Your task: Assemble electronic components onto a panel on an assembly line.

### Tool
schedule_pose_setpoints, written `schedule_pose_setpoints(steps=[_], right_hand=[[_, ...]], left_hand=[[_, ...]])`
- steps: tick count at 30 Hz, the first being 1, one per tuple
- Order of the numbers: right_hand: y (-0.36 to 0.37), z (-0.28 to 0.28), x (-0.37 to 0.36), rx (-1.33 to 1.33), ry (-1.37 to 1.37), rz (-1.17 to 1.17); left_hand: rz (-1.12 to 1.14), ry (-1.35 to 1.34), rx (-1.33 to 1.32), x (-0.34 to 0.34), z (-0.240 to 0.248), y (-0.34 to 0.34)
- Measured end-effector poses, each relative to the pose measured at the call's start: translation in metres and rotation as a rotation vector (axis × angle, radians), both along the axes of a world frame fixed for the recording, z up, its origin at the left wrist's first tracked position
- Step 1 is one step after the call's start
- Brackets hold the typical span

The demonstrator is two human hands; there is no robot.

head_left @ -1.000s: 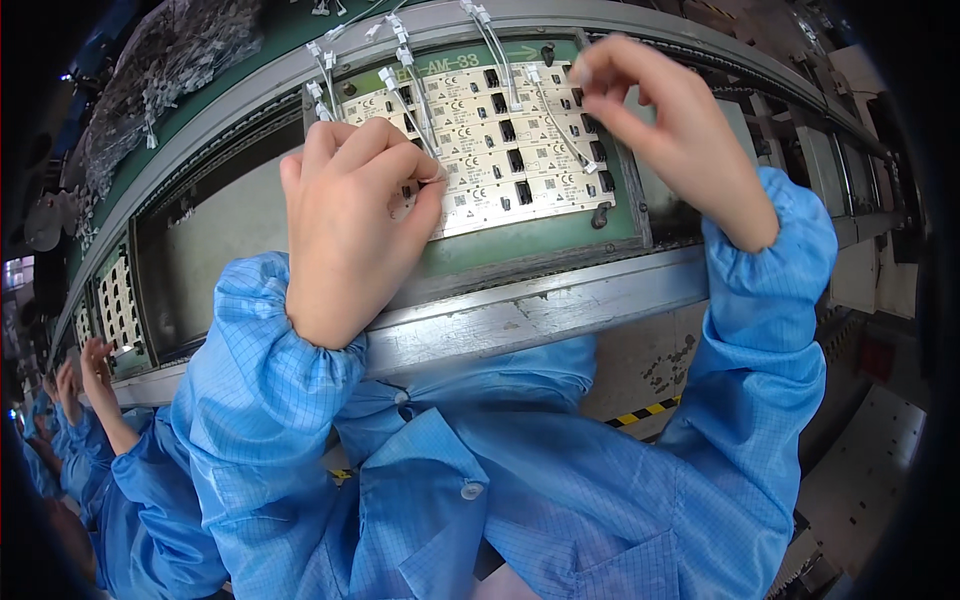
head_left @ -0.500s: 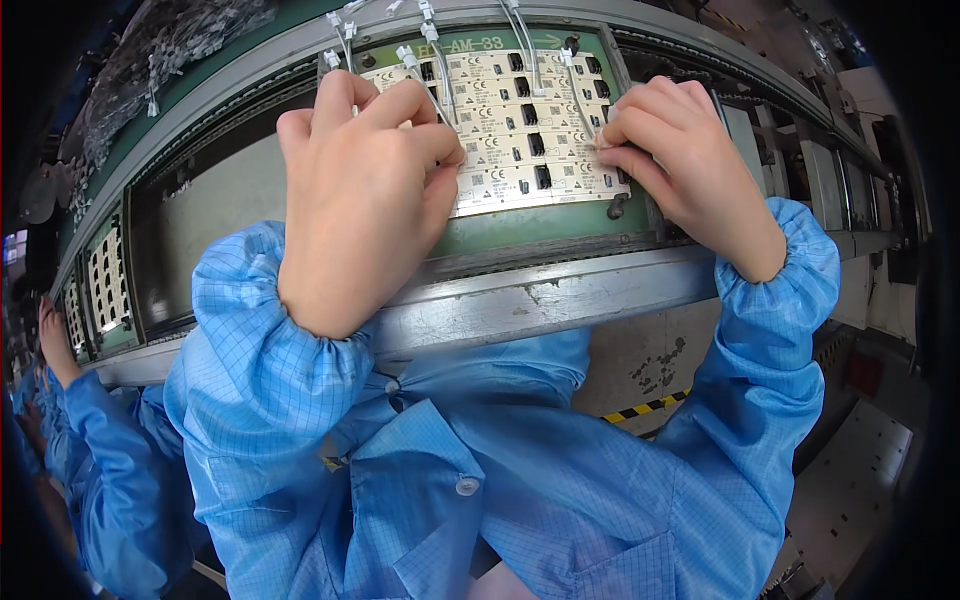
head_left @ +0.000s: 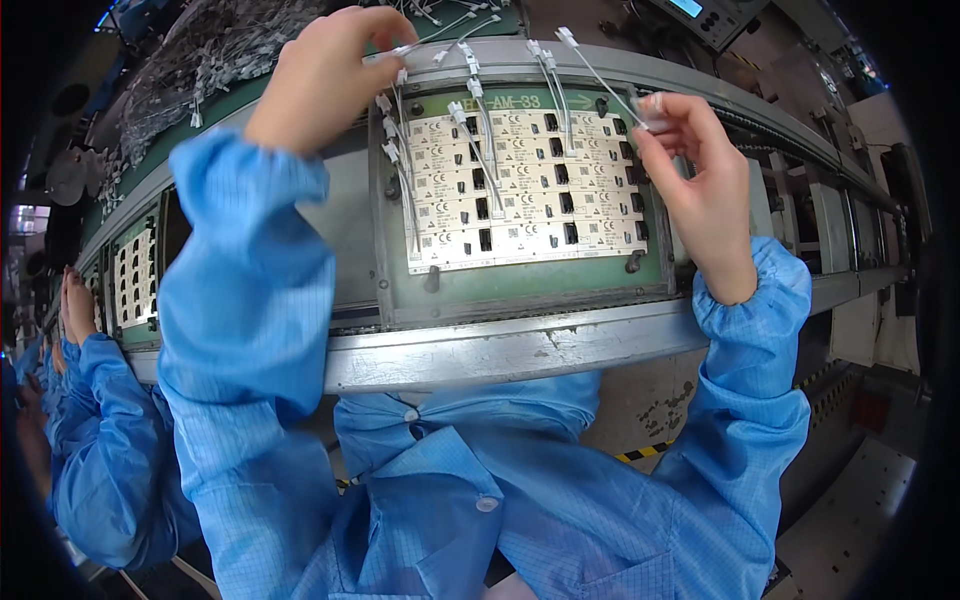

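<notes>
My right hand (head_left: 705, 170) is just right of the circuit board panel (head_left: 520, 238), its fingertips pinching one end of a thin white cable (head_left: 598, 75). The cable's other end, a white connector, points up and left. My left hand (head_left: 325, 75) is over the far rail, thumb and fingers apart around the end of another white connector cable (head_left: 440, 34); I see no firm grip on it. The pale panel, printed and set with black parts, lies in a green fixture (head_left: 520, 290). Several white cables rise from it, their connectors leaning toward the far rail.
A metal rail (head_left: 520, 350) runs along the near side of the line. Tangled white cables (head_left: 240, 55) lie in a heap at the far left. A device with a lit screen (head_left: 690, 10) stands at the far right. Another person's hand (head_left: 77, 308) is near a second panel (head_left: 137, 275).
Both hands have left the panel. My left hand has moved up to the far rail; my right has moved slightly right, holding a cable. More of the panel and cables at its left shows.
</notes>
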State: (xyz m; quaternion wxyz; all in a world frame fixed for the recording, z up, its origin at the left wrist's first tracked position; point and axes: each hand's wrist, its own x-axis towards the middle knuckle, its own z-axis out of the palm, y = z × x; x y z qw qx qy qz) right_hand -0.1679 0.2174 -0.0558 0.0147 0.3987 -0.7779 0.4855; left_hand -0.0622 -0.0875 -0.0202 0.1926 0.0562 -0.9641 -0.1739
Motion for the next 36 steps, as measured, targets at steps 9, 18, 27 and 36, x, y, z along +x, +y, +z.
schedule_pose_setpoints(steps=[9, 18, 27, 36], right_hand=[[-0.001, -0.001, 0.001, 0.056, 0.404, 0.007], [0.000, -0.007, 0.018, 0.138, -0.087, 0.008], [-0.017, -0.006, 0.014, 0.318, 0.285, 0.143], [-0.008, -0.013, 0.004, 0.349, 0.179, 0.141]], left_hand=[[0.075, -0.076, -0.329, -0.102, -0.019, -0.016], [0.024, -0.092, -0.496, -0.133, -0.046, -0.013], [-0.017, 0.285, -0.237, -0.113, -0.003, -0.029], [0.122, 0.233, 0.511, -0.095, 0.048, -0.040]])
